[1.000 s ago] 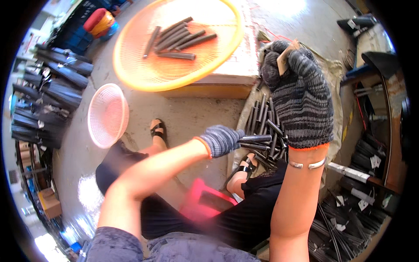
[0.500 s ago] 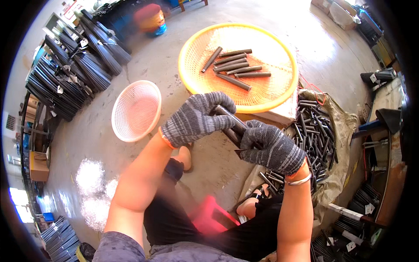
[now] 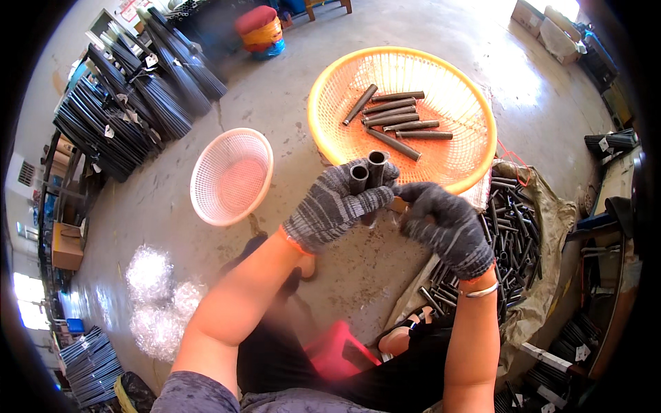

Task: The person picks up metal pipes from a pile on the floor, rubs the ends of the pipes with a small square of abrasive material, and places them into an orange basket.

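- Tubes (image 3: pixel 374 177): two, roughly parallel, hollow ends tilted up toward my view, clamped in my left hand (image 3: pixel 330 210).
- Right hand (image 3: pixel 447 230): fingers curled, just right of the tubes; I cannot tell whether it grips anything.
- Orange basket (image 3: pixel 458 110): just beyond both hands; loose pile (image 3: pixel 506 227) lies nearer the right.

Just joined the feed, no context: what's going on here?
A person in gray striped gloves holds at least two dark tubes in the left hand, open ends up. The right hand is close beside it, fingers curled and blurred; whether it holds anything is unclear. More tubes lie in the large orange basket ahead, and a loose pile of tubes lies on a drab cloth to the right.
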### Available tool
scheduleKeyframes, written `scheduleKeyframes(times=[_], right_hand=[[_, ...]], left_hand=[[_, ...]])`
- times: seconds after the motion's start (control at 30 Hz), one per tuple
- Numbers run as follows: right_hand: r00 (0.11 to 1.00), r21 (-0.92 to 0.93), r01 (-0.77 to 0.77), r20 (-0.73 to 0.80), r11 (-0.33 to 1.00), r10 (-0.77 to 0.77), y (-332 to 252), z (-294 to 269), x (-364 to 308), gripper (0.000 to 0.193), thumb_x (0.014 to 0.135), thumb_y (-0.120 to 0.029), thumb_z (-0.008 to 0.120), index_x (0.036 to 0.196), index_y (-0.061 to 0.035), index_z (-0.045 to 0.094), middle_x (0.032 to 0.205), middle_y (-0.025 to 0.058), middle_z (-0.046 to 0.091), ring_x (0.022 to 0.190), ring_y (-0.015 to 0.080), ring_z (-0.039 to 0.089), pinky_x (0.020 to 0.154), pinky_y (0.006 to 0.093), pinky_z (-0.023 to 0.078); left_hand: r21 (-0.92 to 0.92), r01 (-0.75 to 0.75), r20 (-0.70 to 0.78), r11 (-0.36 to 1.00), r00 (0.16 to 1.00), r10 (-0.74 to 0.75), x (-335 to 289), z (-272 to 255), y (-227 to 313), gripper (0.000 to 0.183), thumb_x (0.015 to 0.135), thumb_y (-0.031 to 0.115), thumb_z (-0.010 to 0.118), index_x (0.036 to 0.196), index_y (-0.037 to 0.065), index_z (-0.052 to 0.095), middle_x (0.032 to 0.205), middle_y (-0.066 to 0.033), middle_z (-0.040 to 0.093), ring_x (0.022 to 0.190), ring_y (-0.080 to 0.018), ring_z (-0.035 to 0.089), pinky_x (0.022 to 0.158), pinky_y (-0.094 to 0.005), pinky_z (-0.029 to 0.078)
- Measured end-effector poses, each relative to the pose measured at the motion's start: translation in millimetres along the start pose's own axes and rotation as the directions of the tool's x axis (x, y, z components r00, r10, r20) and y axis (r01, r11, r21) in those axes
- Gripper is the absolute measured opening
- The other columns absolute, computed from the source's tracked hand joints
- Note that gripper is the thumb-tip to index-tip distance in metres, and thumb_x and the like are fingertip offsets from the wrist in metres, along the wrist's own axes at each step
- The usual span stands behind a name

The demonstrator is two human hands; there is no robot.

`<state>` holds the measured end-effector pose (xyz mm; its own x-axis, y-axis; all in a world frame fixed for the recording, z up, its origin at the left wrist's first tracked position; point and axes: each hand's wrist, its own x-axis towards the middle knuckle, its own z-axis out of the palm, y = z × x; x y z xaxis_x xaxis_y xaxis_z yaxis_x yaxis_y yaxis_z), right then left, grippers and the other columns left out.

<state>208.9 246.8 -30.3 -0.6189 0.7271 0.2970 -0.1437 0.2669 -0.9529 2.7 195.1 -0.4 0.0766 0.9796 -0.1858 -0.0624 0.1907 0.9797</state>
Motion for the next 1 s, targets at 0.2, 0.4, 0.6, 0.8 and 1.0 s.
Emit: scheduleKeyframes(times=[0.2,0.4,0.6,0.8,1.0], right_hand=[[0.94,0.116,-0.077,-0.322,0.99,0.111,-19.6,-0.9,-7.1,0.013,0.078,0.009,0.063,0.086,-0.0001,0.06,0.095,0.0077,0.066,0.088,0.0131,0.061,0.079,0.0271,0.05],[0.966,-0.139,0.006,-0.256,0.99,-0.042,-14.5,-6.7,-17.5,0.016,0.074,0.009,0.064,0.083,-0.0002,0.055,0.095,0.0117,0.066,0.085,0.018,0.062,0.076,0.0279,0.049],[0.949,-0.358,-0.002,-0.295,0.934,-0.11,-16.6,-12.1,-26.9,0.016,0.073,0.009,0.064,0.085,0.0,0.059,0.091,0.0124,0.067,0.079,0.0205,0.064,0.073,0.0307,0.051],[0.919,-0.315,-0.005,-0.375,0.949,-0.12,-16.2,-8.6,-29.6,0.015,0.075,0.008,0.063,0.088,0.0001,0.064,0.083,0.0119,0.067,0.075,0.0196,0.065,0.07,0.0306,0.05],[0.872,-0.323,-0.028,-0.471,0.946,-0.135,-6.8,2.5,-28.9,0.011,0.078,0.006,0.064,0.086,-0.0004,0.065,0.075,0.0104,0.065,0.067,0.0165,0.062,0.064,0.0285,0.049]], left_hand=[[0.53,-0.254,0.142,0.809,0.967,0.211,4.2,8.9,-15.8,0.035,0.083,0.006,0.07,0.117,0.0,0.06,0.092,-0.0044,0.069,0.084,-0.0097,0.062,0.078,-0.0256,0.051],[0.554,-0.409,0.22,0.725,0.912,0.346,10.9,19.2,-29.1,0.039,0.08,0.006,0.074,0.116,0.002,0.061,0.084,-0.0038,0.066,0.078,-0.0083,0.058,0.076,-0.0251,0.051],[0.62,-0.409,0.262,0.67,0.912,0.315,11.6,32.7,-25.6,0.042,0.076,0.012,0.078,0.113,0.002,0.062,0.075,-0.0044,0.06,0.068,-0.0091,0.05,0.067,-0.0259,0.048],[0.712,-0.45,0.267,0.539,0.884,0.385,12.5,41.0,-18.6,0.041,0.072,0.019,0.08,0.107,0.004,0.065,0.069,-0.0062,0.059,0.06,-0.0143,0.052,0.061,-0.0285,0.047],[0.798,-0.465,0.284,0.384,0.851,0.442,13.9,42.3,-25.4,0.033,0.072,0.019,0.077,0.1,0.005,0.066,0.071,-0.0086,0.062,0.064,-0.0231,0.06,0.062,-0.0338,0.049]])
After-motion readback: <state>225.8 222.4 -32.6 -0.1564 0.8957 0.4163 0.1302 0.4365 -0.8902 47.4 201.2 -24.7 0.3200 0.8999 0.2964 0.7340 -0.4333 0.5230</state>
